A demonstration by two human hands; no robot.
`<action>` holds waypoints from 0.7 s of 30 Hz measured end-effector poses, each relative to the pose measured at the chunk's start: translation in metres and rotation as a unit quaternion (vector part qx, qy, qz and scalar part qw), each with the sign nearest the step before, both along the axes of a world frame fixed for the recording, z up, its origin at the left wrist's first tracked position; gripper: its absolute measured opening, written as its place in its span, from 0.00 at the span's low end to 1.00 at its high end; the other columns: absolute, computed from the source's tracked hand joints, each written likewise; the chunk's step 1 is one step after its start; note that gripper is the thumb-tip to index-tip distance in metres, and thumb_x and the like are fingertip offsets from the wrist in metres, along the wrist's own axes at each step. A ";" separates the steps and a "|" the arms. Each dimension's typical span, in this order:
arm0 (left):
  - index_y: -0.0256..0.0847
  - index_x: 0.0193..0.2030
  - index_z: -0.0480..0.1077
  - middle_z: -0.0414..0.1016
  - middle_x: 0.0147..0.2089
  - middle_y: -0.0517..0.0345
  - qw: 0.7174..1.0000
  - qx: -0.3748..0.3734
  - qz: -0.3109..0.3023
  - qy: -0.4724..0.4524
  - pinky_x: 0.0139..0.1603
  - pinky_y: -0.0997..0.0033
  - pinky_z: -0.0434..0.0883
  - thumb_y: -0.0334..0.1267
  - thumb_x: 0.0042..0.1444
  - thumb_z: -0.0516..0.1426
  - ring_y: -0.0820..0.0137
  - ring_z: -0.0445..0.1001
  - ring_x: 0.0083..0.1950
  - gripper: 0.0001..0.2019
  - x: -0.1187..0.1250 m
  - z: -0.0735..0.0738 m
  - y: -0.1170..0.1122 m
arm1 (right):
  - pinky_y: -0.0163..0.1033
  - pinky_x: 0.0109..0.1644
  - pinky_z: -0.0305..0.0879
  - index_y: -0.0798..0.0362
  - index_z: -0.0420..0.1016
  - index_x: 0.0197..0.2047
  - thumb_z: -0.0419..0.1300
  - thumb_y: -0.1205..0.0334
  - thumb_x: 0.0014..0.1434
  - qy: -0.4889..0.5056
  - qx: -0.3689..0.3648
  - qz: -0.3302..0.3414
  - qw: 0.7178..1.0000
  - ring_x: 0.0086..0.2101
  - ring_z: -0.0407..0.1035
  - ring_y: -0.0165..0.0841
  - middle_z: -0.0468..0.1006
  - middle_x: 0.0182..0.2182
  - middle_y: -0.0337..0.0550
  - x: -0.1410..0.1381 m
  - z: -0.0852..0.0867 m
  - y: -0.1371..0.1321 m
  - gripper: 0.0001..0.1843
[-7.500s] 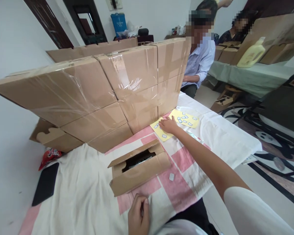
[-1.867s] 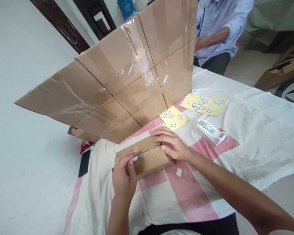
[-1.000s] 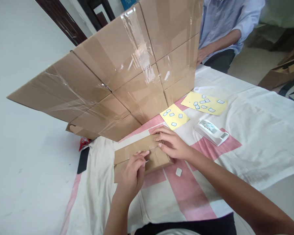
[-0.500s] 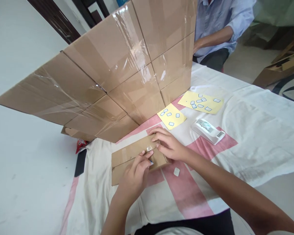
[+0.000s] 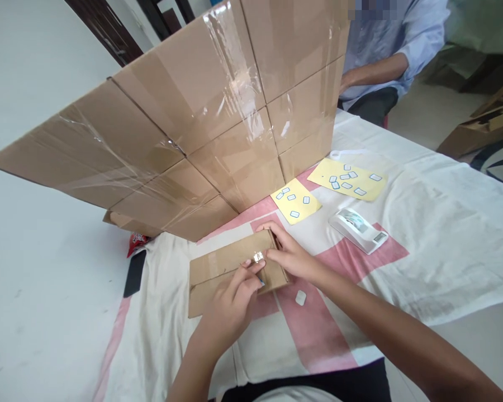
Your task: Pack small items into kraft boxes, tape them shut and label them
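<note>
A small flat cardboard box lies on the table, with a shiny patch of clear tape on its top. My right hand grips the box's right end, thumb on top by the tape and fingers curled over the far edge. My left hand rests on the near side, its fingertips beside the tape and its fingers drawn together. A small blue and white bit shows at its thumb, mostly hidden. Just right of the box, a small white rounded piece lies on the cloth.
A tall taped cardboard panel stands behind the box. Two yellow sheets carry small outlined stickers. Near them sits a white wedge-shaped device. A dark phone-like slab lies at left. Another person sits beyond the panel.
My right hand has shifted from fingers laid over the box top to a grip round its right end, thumb near the tape. The left hand stays nearly in place. The view has shifted slightly.
</note>
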State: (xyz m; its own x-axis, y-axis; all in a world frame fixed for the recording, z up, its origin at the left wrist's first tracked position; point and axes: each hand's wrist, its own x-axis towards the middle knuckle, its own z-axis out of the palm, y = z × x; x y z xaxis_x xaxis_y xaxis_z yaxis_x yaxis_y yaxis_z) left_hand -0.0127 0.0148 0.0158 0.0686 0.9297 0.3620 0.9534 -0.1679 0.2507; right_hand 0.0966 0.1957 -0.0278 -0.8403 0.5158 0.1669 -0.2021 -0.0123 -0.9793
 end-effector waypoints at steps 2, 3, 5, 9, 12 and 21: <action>0.43 0.50 0.61 0.76 0.58 0.42 1.000 -0.006 0.002 -0.003 0.62 0.51 0.77 0.21 0.64 0.50 0.57 0.71 0.68 0.14 0.000 0.000 -0.001 | 0.40 0.46 0.64 0.47 0.67 0.51 0.55 0.70 0.51 0.001 -0.007 0.003 1.000 0.42 0.66 0.37 0.70 0.43 0.39 0.000 0.003 -0.001 0.23; 0.43 0.50 0.61 0.76 0.58 0.42 1.000 -0.011 0.002 -0.007 0.62 0.51 0.77 0.20 0.64 0.50 0.58 0.70 0.68 0.14 0.000 0.000 -0.001 | 0.41 0.46 0.64 0.47 0.66 0.51 0.55 0.70 0.51 0.001 -0.011 0.006 1.000 0.43 0.66 0.37 0.70 0.44 0.39 0.001 0.003 -0.001 0.23; 0.42 0.50 0.61 0.75 0.57 0.42 1.000 -0.024 -0.005 -0.017 0.64 0.52 0.75 0.20 0.64 0.49 0.59 0.70 0.68 0.14 0.000 0.000 -0.003 | 0.41 0.47 0.63 0.47 0.66 0.51 0.55 0.70 0.50 -0.001 -0.019 0.011 1.000 0.44 0.66 0.38 0.70 0.45 0.39 0.001 0.004 -0.001 0.24; 0.43 0.47 0.61 0.75 0.55 0.45 0.998 -0.058 -0.010 -0.035 0.68 0.53 0.71 0.18 0.63 0.46 0.65 0.71 0.68 0.15 -0.002 -0.001 -0.003 | 0.42 0.49 0.61 0.46 0.65 0.52 0.54 0.70 0.51 -0.010 -0.033 0.018 0.999 0.45 0.66 0.38 0.70 0.45 0.39 0.002 0.003 0.000 0.24; 0.43 0.46 0.61 0.75 0.55 0.45 0.997 -0.061 -0.004 -0.043 0.69 0.51 0.70 0.18 0.63 0.46 0.64 0.70 0.68 0.15 -0.002 0.000 -0.003 | 0.42 0.49 0.61 0.46 0.65 0.52 0.54 0.71 0.52 -0.002 -0.035 0.020 0.999 0.46 0.66 0.38 0.70 0.46 0.38 0.002 0.003 0.000 0.24; 0.42 0.46 0.62 0.76 0.50 0.47 1.000 0.005 -0.006 -0.001 0.71 0.42 0.67 0.18 0.63 0.49 0.61 0.68 0.69 0.14 -0.001 -0.001 -0.001 | 0.45 0.56 0.61 0.47 0.65 0.55 0.55 0.69 0.54 0.023 -0.002 0.016 1.000 0.53 0.66 0.40 0.70 0.53 0.42 0.001 -0.002 0.000 0.24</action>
State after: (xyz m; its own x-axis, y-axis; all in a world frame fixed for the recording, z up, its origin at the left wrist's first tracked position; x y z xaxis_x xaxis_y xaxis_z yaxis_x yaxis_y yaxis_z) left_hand -0.0133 0.0135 0.0150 0.0795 0.9252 0.3712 0.9504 -0.1827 0.2517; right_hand 0.0977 0.1953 -0.0295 -0.8484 0.4886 0.2038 -0.2458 -0.0227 -0.9690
